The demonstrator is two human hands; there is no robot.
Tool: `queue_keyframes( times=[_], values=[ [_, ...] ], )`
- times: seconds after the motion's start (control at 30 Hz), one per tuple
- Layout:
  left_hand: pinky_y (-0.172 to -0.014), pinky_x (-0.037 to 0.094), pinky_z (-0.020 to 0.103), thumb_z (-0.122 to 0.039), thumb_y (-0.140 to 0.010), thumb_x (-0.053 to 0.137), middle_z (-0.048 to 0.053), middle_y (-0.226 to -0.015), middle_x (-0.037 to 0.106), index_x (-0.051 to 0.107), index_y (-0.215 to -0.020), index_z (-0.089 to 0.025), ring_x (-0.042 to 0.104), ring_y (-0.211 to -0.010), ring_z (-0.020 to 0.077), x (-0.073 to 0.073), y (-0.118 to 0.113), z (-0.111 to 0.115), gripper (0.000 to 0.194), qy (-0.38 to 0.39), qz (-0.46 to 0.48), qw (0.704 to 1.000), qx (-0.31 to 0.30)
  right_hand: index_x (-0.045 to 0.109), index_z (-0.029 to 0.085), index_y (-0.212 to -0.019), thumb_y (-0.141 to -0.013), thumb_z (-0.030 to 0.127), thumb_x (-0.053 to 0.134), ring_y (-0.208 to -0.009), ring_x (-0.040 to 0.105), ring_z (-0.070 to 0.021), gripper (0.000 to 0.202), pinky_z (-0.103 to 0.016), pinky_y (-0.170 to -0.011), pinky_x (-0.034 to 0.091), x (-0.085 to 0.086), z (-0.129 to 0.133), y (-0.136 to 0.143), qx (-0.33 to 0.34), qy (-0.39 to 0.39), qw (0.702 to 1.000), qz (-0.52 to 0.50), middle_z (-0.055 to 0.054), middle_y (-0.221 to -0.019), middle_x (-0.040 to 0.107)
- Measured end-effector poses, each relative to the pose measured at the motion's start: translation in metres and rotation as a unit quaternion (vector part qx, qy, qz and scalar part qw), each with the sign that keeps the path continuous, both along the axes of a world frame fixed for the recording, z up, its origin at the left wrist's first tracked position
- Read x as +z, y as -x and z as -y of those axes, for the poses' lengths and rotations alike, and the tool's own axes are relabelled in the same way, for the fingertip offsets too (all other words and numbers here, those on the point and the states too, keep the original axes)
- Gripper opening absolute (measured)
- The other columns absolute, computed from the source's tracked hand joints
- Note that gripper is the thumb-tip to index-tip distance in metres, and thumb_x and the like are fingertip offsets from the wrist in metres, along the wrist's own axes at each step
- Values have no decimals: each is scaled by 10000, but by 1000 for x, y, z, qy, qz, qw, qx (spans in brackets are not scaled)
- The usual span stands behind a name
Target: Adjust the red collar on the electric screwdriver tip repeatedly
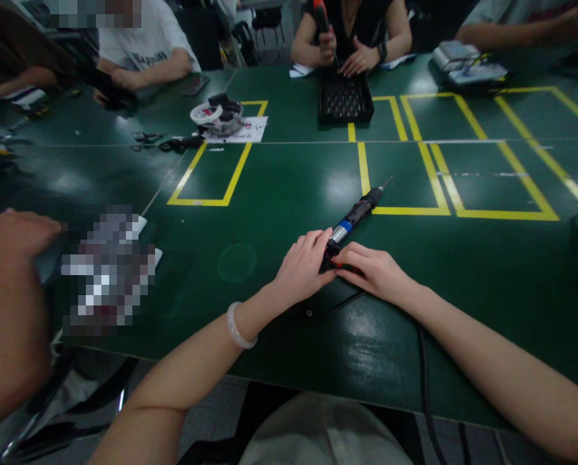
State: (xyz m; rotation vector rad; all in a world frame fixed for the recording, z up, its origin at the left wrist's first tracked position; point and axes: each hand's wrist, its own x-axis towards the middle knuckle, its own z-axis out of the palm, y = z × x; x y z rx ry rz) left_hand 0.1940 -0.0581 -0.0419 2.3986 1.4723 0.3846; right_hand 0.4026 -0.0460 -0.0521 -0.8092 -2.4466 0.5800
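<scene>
An electric screwdriver (pixel 354 216) lies slantwise on the green table (pixel 279 187), its thin bit pointing away to the upper right. Its body is black and silver with a blue band. My left hand (pixel 304 265) is wrapped over the rear end from the left. From the right, my right hand (pixel 373 268) has its fingers pinched at the same rear end, where a bit of red shows. The fingertips of both hands nearly meet and hide that part. A black cable (pixel 425 381) runs under my right forearm and over the table's near edge.
Yellow tape (pixel 409 211) marks rectangles on the table. Across from me, a person works over a black tray (pixel 345 100) of small parts. A clear bag with tape rolls (pixel 218 116) lies at the far left. Another person's arm (pixel 12 310) reaches in at my left.
</scene>
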Motion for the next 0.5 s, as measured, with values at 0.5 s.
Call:
queue_keyframes(
  times=[0.5],
  values=[
    [-1011, 448, 457, -503, -876, 630, 173, -1422, 463, 279, -1533, -131, 493, -1230, 321, 4, -4, 3, 832, -9, -35, 999, 5, 698, 188, -1212, -1024, 304, 446, -884, 643, -217, 335, -316, -735, 504, 5, 0, -8, 17, -86, 993, 83, -113, -968, 701]
  ],
)
